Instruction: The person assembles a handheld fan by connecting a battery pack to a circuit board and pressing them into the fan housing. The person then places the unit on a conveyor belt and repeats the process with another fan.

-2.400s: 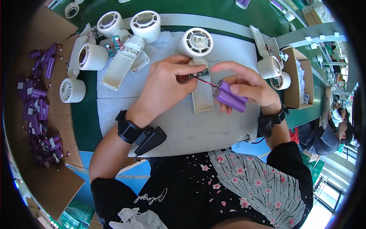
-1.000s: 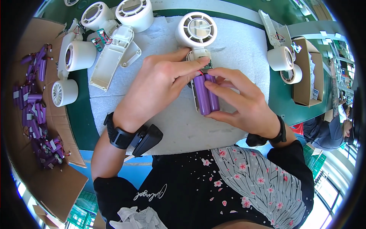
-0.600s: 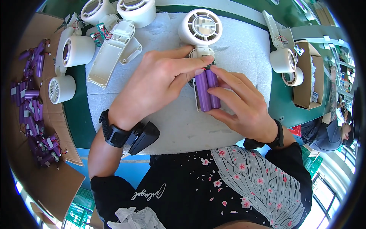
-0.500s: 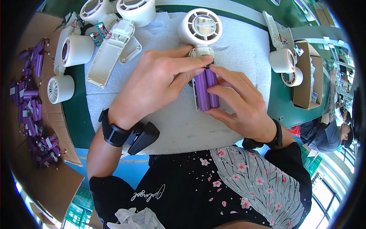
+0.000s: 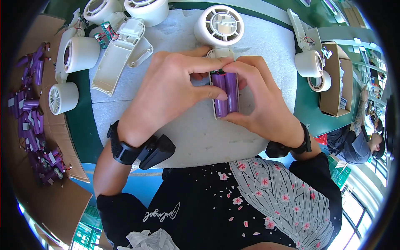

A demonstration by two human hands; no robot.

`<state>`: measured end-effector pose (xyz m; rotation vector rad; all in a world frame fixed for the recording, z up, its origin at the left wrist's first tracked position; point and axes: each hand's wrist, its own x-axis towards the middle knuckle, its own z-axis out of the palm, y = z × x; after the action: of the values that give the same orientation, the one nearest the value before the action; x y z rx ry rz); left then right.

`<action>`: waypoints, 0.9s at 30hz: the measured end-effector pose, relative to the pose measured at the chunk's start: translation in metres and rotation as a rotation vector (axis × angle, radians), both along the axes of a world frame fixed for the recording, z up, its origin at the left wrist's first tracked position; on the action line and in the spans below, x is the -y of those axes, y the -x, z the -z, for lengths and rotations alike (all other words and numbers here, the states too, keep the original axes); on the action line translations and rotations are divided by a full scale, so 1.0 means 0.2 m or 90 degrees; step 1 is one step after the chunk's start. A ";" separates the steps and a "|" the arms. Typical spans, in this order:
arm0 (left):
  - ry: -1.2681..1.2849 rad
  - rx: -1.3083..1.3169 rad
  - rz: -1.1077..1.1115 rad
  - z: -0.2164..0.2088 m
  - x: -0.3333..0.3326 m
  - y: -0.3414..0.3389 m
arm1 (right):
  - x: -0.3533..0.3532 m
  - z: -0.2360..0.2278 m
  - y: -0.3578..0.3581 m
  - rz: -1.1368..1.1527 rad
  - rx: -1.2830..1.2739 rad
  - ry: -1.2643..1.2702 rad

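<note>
A white handheld fan (image 5: 224,25) lies on the foam pad, its round grille away from me and its open handle shell (image 5: 221,53) toward me. Two purple cells side by side form a battery pack (image 5: 231,93), which sits in that handle. My left hand (image 5: 166,89) is closed around the handle's left side, thumb pressed on the left cell and fingertips by the neck. My right hand (image 5: 266,100) spans the pack, with its thumb at the near end and its fingertips at the far end. A bit of green circuit board shows under the fingers; the rest is hidden.
Foam pad (image 5: 175,137) under the work. Several white fan bodies (image 5: 81,54) and an opened handle shell (image 5: 112,75) lie at left. A cardboard box (image 5: 77,150) of purple battery packs (image 5: 31,104) stands far left. Right: more fan parts (image 5: 309,63), a small carton (image 5: 335,79) and another person (image 5: 358,146).
The battery pack has gone down into the handle shell. My left thumb has moved onto the left cell, and my right fingers have shifted from the pack's side to its far end.
</note>
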<state>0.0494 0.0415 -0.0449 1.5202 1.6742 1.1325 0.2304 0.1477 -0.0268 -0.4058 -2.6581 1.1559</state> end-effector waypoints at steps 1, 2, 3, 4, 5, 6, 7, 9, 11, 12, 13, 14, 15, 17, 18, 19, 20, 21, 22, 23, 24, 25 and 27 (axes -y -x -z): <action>0.009 0.015 -0.007 -0.01 0.00 0.00 | -0.01 -0.01 0.02 -0.007 -0.003 0.005; -0.001 0.006 -0.010 -0.01 0.00 0.00 | -0.01 -0.02 0.02 -0.009 -0.012 -0.005; 0.001 0.029 -0.011 0.00 0.01 -0.01 | 0.00 -0.03 0.01 -0.017 -0.008 -0.020; 0.004 0.051 -0.017 0.04 0.02 0.00 | 0.00 0.00 0.01 -0.030 -0.007 -0.034; 0.000 0.068 -0.019 0.04 0.02 0.00 | 0.00 -0.01 0.00 -0.038 -0.010 -0.055; -0.017 0.051 -0.024 0.02 0.01 0.00 | -0.01 -0.02 0.00 -0.043 -0.027 -0.072; -0.010 0.064 -0.016 0.03 0.02 -0.01 | 0.00 -0.02 -0.01 -0.049 -0.018 -0.068; 0.006 0.089 -0.001 0.03 0.02 -0.01 | 0.00 -0.01 -0.03 -0.063 0.000 -0.060; 0.005 0.081 0.003 0.02 0.03 0.00 | 0.01 0.00 -0.05 -0.075 -0.003 -0.103; 0.014 0.082 0.008 0.03 0.03 0.00 | 0.02 0.00 -0.05 -0.085 0.004 -0.137; 0.020 0.085 0.016 0.02 0.02 0.00 | 0.02 -0.02 -0.06 -0.092 0.013 -0.173; 0.013 0.080 0.017 0.02 0.02 0.00 | 0.03 -0.03 -0.05 -0.090 0.009 -0.181; -0.009 0.081 0.018 0.02 0.02 0.00 | 0.03 -0.04 -0.05 -0.089 0.009 -0.203; -0.045 0.084 0.008 0.03 0.02 0.00 | 0.05 -0.06 -0.04 -0.096 0.007 -0.241; -0.048 0.081 0.005 0.04 0.02 0.00 | 0.06 -0.06 -0.04 -0.098 0.004 -0.244; -0.060 0.084 0.008 0.04 0.02 0.00 | 0.07 -0.06 -0.03 -0.084 0.006 -0.234; -0.072 0.087 0.010 0.05 0.02 0.00 | 0.07 -0.05 -0.04 -0.069 0.008 -0.224; -0.084 0.091 0.013 0.05 0.01 -0.01 | 0.07 -0.05 -0.04 -0.054 0.011 -0.213; -0.087 0.086 0.008 0.05 0.01 -0.01 | 0.06 -0.04 -0.03 -0.059 0.006 -0.217; -0.087 0.105 -0.026 0.04 0.01 -0.02 | 0.04 -0.03 -0.02 -0.037 0.007 -0.231; -0.087 0.124 -0.059 0.04 0.01 -0.03 | 0.02 -0.02 0.00 -0.015 0.008 -0.244; -0.087 0.145 -0.087 0.03 0.01 -0.03 | -0.01 -0.02 0.01 0.013 0.011 -0.259; -0.078 0.120 -0.078 0.04 0.00 -0.03 | -0.17 -0.02 0.07 0.087 -0.007 -0.279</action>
<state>0.0545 0.0425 -0.0524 1.3507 1.6118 1.4206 0.2159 0.1812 -0.0224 -0.4852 -2.7188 0.5113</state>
